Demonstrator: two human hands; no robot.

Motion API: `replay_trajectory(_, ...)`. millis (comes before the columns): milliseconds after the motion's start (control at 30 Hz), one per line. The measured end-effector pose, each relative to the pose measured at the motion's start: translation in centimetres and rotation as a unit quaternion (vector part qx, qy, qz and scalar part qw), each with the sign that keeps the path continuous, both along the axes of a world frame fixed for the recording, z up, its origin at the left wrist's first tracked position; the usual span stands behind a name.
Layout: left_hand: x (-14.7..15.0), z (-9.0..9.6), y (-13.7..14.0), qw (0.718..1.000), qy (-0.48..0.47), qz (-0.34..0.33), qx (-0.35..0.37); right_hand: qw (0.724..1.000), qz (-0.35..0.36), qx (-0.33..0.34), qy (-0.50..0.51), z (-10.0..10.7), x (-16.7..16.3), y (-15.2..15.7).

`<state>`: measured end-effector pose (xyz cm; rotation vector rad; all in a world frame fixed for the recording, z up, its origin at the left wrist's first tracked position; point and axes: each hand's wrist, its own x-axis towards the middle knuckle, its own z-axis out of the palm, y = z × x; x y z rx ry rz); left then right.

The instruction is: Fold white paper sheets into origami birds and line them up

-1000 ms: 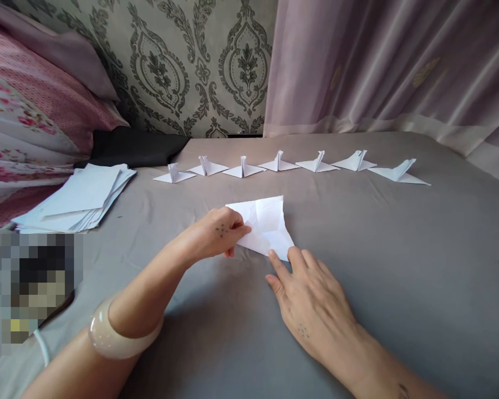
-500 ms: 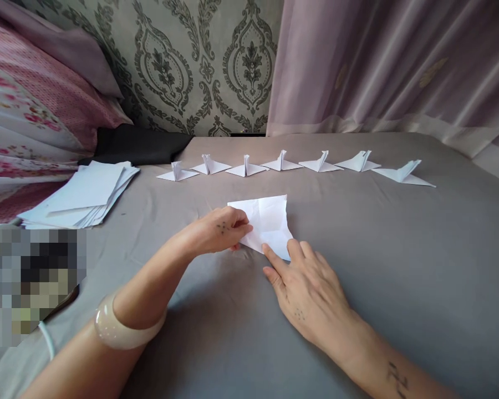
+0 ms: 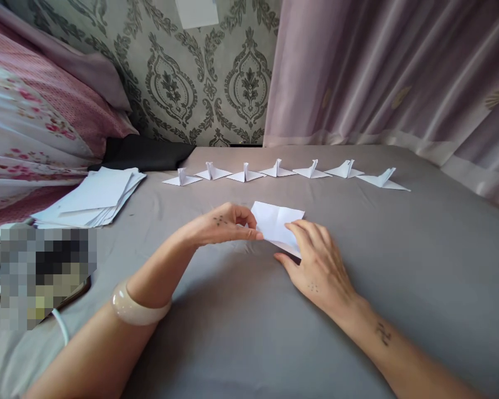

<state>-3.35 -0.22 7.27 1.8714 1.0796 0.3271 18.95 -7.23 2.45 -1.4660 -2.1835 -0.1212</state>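
Observation:
A creased sheet of white paper [image 3: 274,219] lies in the middle of the grey cloth, its near edge a little raised. My left hand [image 3: 228,224] pinches the paper's left corner between thumb and fingers. My right hand [image 3: 316,252] rests on the right side, fingers on top and thumb spread apart near the lower edge. Behind the paper stand several folded white paper birds [image 3: 245,174] in a row, their wings spread flat.
At the left lies a stack of white paper [image 3: 95,191] beside a black cloth [image 3: 145,154]. Nearer me are a pixelated object [image 3: 45,277] and a white cable [image 3: 61,327]. A patterned wall [image 3: 208,72] and a mauve curtain [image 3: 336,72] stand behind the grey cloth [image 3: 419,266].
The paper has turned and shifted slightly right. My left thumb now extends along its near edge, and my right hand has moved up onto its right side. The view has tilted up.

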Motion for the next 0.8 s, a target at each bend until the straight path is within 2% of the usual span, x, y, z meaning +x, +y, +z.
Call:
replay_trajectory(67,-0.4,-0.4,-0.3,0.999,-0.007,-0.028,0.015,0.998,0.048,-0.008,-0.027,0.0,-0.2,0.2)
replay_trajectory(167,-1.1,-0.9,-1.2,0.994,0.058,-0.045,0.076,0.988,0.113,-0.022,-0.101,0.2,-0.7,0.3)
replay_trajectory(300,-1.9,-0.5,-3.2,0.969,0.16,0.012,0.185,0.967,0.147,-0.002,-0.209,0.9,-1.5,0.4)
replay_trajectory(400,-2.0,-0.4,-4.8,0.962,0.18,0.053,0.2,0.954,0.153,-0.002,-0.257,1.5,-2.3,0.6)
replay_trajectory(500,-1.7,-1.6,-5.7,0.962,0.166,0.072,0.203,0.951,0.156,-0.007,-0.267,1.8,-2.8,0.6)
replay_trajectory(633,-1.2,-3.8,-6.1,0.954,0.148,0.092,0.245,0.954,0.161,-0.018,-0.254,1.9,-3.0,0.8)
replay_trajectory(800,-0.8,-4.5,-7.0,0.944,0.149,0.127,0.265,0.961,0.166,-0.067,-0.21,1.8,-2.9,1.5)
